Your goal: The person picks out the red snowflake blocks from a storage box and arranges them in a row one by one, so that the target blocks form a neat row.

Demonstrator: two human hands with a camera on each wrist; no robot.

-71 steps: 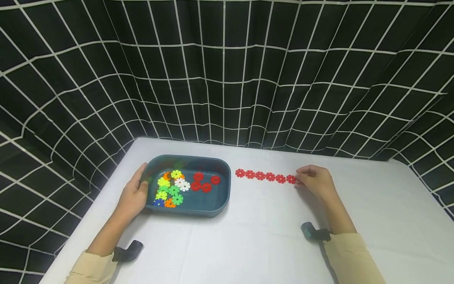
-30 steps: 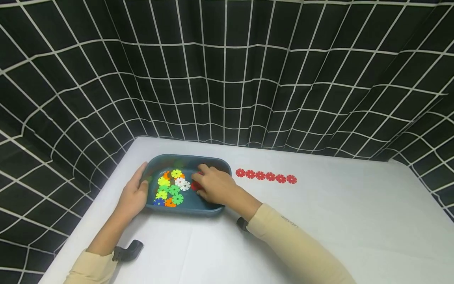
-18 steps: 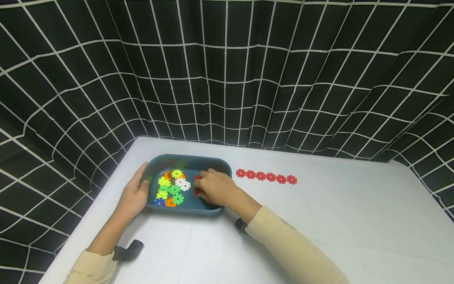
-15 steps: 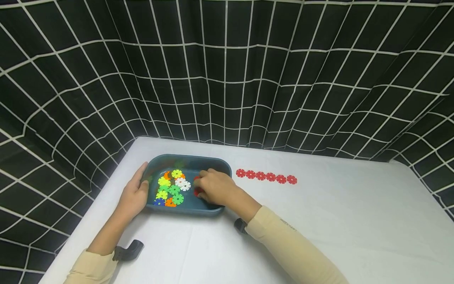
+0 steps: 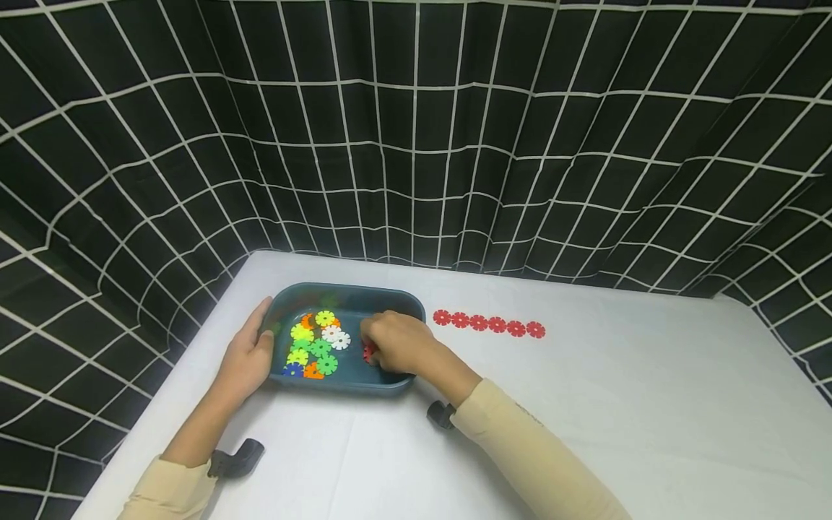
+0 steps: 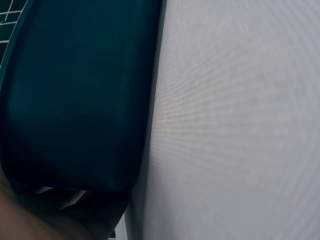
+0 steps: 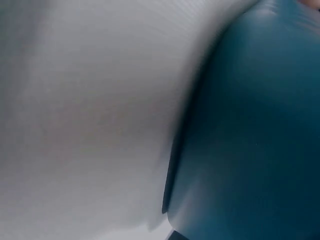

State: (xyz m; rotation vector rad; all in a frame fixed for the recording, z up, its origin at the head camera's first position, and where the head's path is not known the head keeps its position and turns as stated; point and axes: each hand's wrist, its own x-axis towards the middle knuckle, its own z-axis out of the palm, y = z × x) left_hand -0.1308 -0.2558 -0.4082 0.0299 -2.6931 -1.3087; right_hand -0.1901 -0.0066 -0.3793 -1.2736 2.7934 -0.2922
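A dark teal plastic basin (image 5: pixel 344 384) stands at the left of the table with flower-shaped notched building discs inside. My left hand (image 5: pixel 245 355) grips its left end, thumb at the rim; the left wrist view shows the basin's outer wall (image 6: pixel 80 100) beyond that hand. Inside the right part of the basin, my right hand (image 5: pixel 398 342) has its fingers curled down over the red discs. One red disc (image 5: pixel 368 352) shows at the fingertips, and the hand hides the others. To the right of the basin lies a straight row of red discs (image 5: pixel 487 323).
Yellow, green, orange, white and blue discs (image 5: pixel 318 348) lie in the basin's left part. White cloth (image 5: pixel 617 375) covers the table. A black curtain with white grid lines (image 5: pixel 416 144) hangs behind and at the sides. Each wrist wears a small black camera (image 5: pixel 243 458).
My right hand has moved from the row's right end into the basin, then drawn slightly right with its fingers closing over the red discs. The left hand has stayed on the basin.
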